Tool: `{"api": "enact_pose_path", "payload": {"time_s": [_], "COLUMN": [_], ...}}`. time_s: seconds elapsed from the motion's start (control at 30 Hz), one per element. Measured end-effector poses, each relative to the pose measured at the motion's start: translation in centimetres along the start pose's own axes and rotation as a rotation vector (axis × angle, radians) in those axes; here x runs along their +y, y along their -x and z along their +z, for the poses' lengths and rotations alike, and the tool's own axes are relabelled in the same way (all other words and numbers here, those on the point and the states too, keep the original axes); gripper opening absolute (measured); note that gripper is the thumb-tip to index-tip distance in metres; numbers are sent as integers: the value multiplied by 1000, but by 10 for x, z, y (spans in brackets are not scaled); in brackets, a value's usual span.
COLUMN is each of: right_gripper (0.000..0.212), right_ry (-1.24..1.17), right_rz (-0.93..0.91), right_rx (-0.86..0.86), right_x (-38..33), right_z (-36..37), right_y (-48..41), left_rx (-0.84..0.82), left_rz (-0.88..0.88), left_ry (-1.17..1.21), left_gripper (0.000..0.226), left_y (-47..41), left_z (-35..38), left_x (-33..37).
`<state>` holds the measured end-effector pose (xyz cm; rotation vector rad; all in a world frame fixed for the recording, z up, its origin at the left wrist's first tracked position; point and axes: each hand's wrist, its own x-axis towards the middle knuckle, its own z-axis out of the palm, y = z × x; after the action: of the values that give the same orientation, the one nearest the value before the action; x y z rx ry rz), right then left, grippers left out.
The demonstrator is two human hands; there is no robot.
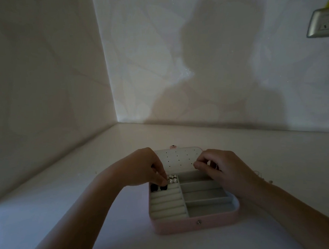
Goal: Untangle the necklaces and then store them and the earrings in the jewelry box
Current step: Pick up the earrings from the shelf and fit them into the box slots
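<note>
A pink jewelry box (pixel 182 226) lies open on the white table, its perforated lid (pixel 175 158) tipped back. Two black earrings (pixel 158 188) sit in the ring-roll rows at the box's left, with pearl earrings (pixel 172 178) just behind them. My left hand (pixel 145 166) reaches down over the rolls, fingertips at the right black earring; I cannot tell whether they pinch it. My right hand (pixel 223 169) hovers over the box's back right corner, fingers curled and pinching a thin necklace chain (pixel 217 166). More thin chain (pixel 259 174) trails on the table behind my right wrist.
The box's right side has several long grey compartments (pixel 206 196) with nothing in them. A wall corner rises at the left and behind. A wall socket (pixel 324 23) sits at the top right. The scene is dim.
</note>
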<state>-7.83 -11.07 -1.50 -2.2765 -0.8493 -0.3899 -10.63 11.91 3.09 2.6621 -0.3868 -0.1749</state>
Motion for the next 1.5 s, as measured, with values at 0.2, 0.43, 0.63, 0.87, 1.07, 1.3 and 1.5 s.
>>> {"api": "enact_pose_path", "payload": {"time_s": [0.2, 0.43, 0.63, 0.87, 1.07, 1.3, 1.5], "right_gripper": [13, 6, 6, 19, 22, 21, 8], "right_ry": [-221, -141, 127, 113, 185, 231, 47], "right_rz": [139, 334, 472, 551, 355, 299, 268], "right_rx": [-104, -211, -461, -692, -638, -635, -312], "right_x": [-3, 21, 35, 23, 16, 16, 7], "right_z": [-13, -79, -101, -96, -81, -70, -70], "right_y": [-3, -7, 2, 8, 4, 4, 4], "left_rx": [91, 207, 135, 143, 124, 130, 150], "left_rz": [38, 257, 289, 236, 208, 166, 74], "left_ry": [27, 81, -26, 75, 89, 93, 183], "left_gripper": [12, 8, 23, 24, 25, 24, 10], "left_y": [0, 2, -4, 0, 2, 3, 5], "left_z": [3, 20, 30, 26, 24, 24, 16], "left_x": [2, 36, 35, 30, 31, 32, 25]}}
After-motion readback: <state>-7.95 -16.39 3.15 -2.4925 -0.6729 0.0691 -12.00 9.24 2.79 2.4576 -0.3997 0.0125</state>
